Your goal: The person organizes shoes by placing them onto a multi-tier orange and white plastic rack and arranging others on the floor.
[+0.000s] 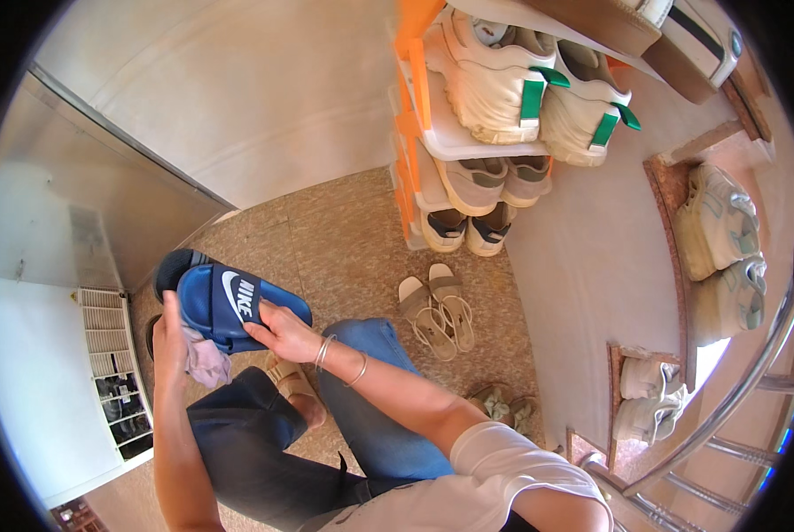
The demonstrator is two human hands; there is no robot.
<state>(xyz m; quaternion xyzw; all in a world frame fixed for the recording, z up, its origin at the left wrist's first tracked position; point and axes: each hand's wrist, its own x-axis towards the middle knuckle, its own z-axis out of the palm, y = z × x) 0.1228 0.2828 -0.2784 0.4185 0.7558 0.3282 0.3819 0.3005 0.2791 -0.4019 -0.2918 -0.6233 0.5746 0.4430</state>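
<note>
A blue Nike slide sandal (pixel 204 292) with a white swoosh on its strap is in my right hand (pixel 287 332), my thumb and fingers closed around its edge. My left hand (pixel 169 342) holds a crumpled pale pink cloth (pixel 207 359) close against the near side of the sandal. More blue shows beneath the strap; I cannot tell whether it is a second slide. Just beyond the toe, a black slide (pixel 174 269) is partly hidden behind the blue one. Both hands are above the floor, in front of my bent knees.
An orange and white shoe rack (pixel 410 120) bears sneakers (pixel 497 80). Strappy sandals (pixel 440 312) lie on the speckled floor (pixel 334 239). More sneakers (pixel 719 226) sit in stair openings at right, by a metal railing (pixel 722 425). A white appliance with a vent grille (pixel 108 326) stands left.
</note>
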